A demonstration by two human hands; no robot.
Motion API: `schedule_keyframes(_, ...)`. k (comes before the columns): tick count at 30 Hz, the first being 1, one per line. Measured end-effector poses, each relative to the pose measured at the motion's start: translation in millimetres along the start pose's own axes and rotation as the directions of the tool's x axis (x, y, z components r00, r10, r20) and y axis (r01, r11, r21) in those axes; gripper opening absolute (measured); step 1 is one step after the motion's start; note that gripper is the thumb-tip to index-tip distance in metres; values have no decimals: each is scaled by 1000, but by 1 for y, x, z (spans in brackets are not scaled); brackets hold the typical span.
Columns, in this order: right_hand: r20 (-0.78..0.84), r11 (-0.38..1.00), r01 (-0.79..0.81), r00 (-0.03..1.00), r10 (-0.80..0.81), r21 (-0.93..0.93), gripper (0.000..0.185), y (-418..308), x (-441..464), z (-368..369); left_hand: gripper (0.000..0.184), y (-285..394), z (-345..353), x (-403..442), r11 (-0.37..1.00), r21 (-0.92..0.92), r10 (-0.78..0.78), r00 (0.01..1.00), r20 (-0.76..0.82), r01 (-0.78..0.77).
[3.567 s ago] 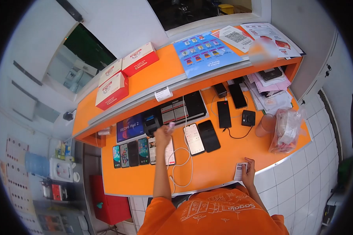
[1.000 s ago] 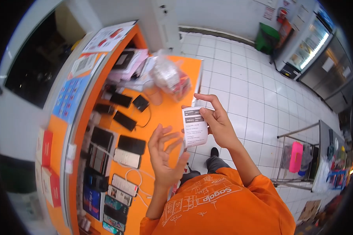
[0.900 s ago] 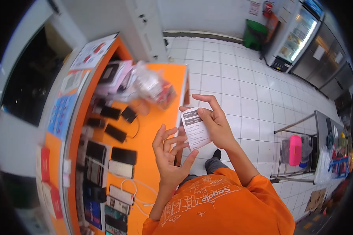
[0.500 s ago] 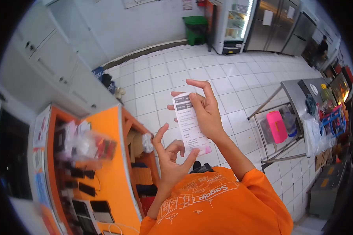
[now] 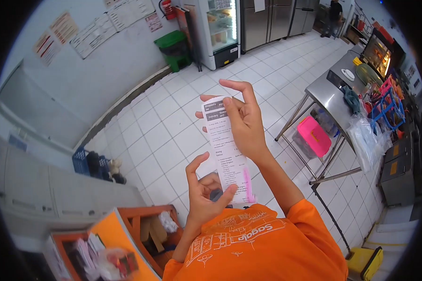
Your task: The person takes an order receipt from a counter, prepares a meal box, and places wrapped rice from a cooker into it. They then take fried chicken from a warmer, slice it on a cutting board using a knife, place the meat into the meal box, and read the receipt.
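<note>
A long white printed receipt (image 5: 225, 145) with black header bars and a pink mark along its lower right edge stretches between my two hands, in front of my orange shirt. My right hand (image 5: 244, 124) pinches its top end, thumb on the print, the other fingers partly behind the paper and the index finger raised. Lower down, my left hand (image 5: 204, 189) grips the bottom part, its thumb on the front and its index finger lifted off to the side. The fingers behind the paper are partly hidden.
A steel table (image 5: 333, 96) at right carries a blue basket (image 5: 388, 110) and plastic bags, with a pink-lidded box (image 5: 314, 136) below. An orange counter (image 5: 122, 243) stands at lower left. Behind are a green bin (image 5: 174, 50), a glass-door fridge (image 5: 220, 33) and a distant person (image 5: 334, 18).
My view has swung right, so the orange counter sits lower and further left. More of the receipt's lower length shows between my hands, including more of the pink mark.
</note>
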State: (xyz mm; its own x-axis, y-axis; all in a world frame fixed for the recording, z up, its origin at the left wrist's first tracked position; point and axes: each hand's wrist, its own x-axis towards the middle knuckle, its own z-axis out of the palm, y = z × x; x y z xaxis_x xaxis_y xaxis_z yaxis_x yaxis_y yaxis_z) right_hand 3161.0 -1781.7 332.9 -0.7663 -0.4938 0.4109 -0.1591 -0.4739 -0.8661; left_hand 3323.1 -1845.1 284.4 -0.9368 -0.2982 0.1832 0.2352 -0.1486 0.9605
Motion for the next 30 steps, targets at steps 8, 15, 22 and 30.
schedule_keyframes(8,-119,993,95,988,-103,-68,29,28,161,-43,90,-3,-32,196,998,63,7,980,197,-20)
schedule_keyframes(15,-278,982,117,948,-155,-147,28,47,250,-129,81,-28,-8,355,973,117,105,827,552,-201)
schedule_keyframes(22,-353,957,166,903,-245,-239,28,62,340,-256,91,-68,55,501,991,115,-30,730,683,-67)
schedule_keyframes(30,-366,926,207,874,-319,-314,29,53,465,-418,103,-113,158,673,983,148,-30,705,708,-106)
